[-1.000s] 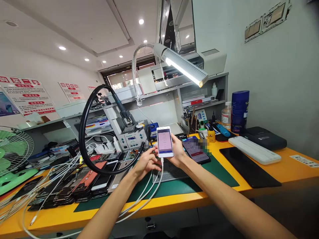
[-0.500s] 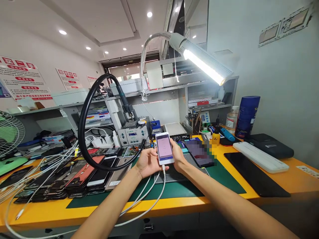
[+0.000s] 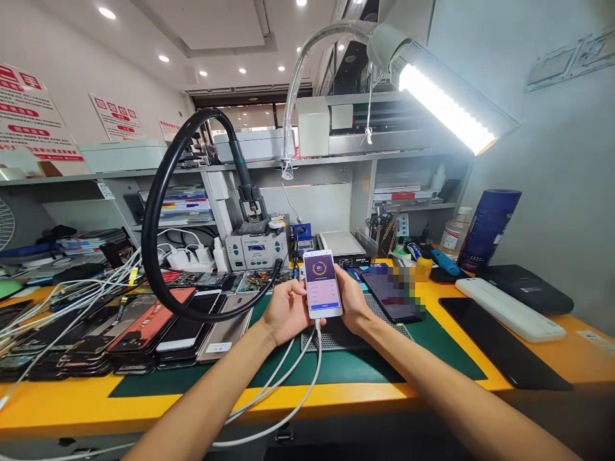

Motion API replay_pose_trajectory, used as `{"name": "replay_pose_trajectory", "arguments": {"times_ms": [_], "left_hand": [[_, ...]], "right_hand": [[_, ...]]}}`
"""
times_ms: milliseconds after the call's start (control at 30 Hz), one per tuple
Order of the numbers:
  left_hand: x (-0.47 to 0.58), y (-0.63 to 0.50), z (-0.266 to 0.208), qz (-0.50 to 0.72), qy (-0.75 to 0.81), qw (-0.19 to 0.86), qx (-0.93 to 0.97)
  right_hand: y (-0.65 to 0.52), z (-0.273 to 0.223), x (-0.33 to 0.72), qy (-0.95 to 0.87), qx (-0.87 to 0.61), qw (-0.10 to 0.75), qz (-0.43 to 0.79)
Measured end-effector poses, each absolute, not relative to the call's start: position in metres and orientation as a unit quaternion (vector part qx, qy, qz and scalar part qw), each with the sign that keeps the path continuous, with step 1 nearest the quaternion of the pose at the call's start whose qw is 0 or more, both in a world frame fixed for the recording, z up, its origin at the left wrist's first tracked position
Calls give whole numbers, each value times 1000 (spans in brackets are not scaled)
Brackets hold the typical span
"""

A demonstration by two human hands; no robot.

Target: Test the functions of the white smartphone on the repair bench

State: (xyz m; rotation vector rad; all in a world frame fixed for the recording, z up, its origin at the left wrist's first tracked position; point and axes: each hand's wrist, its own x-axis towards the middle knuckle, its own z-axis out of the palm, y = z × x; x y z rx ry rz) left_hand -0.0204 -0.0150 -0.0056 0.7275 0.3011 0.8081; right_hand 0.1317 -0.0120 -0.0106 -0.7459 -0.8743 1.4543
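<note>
A white smartphone [image 3: 322,285] is held upright between my two hands above the green mat, its lit screen facing me with a round gauge at the top. My left hand [image 3: 287,312] grips its left side, the thumb bent by the lower left of the screen and a fingertip showing under the bottom edge. Along the right side, my right hand [image 3: 353,296] holds the phone's edge, its fingers hidden behind. A white charging cable [image 3: 319,358] is plugged into the bottom of the phone and loops down over the table's front edge.
Stacked phones [image 3: 144,326] and tangled white cables lie left. A thick black hose [image 3: 150,211] arches from the grey rework station [image 3: 257,253]. A bright lamp [image 3: 446,105] hangs overhead. On the right lie a dark phone [image 3: 391,298], a black slab [image 3: 504,342] and a white bar-shaped case [image 3: 509,307].
The phone's screen has gone from a mostly plain pink page to one with a dark top and round gauge. The camera view has shifted slightly; both hands keep their hold.
</note>
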Motion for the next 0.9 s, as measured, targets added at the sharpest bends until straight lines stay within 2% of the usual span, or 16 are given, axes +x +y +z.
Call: {"name": "replay_pose_trajectory", "arguments": {"times_ms": [467, 900], "left_hand": [[-21, -16, -3, 378, 153, 843, 350], [-23, -13, -3, 383, 150, 845, 342]], "right_hand": [[-11, -10, 133, -343, -303, 603, 653], [-10, -10, 134, -395, -297, 576, 651]]}}
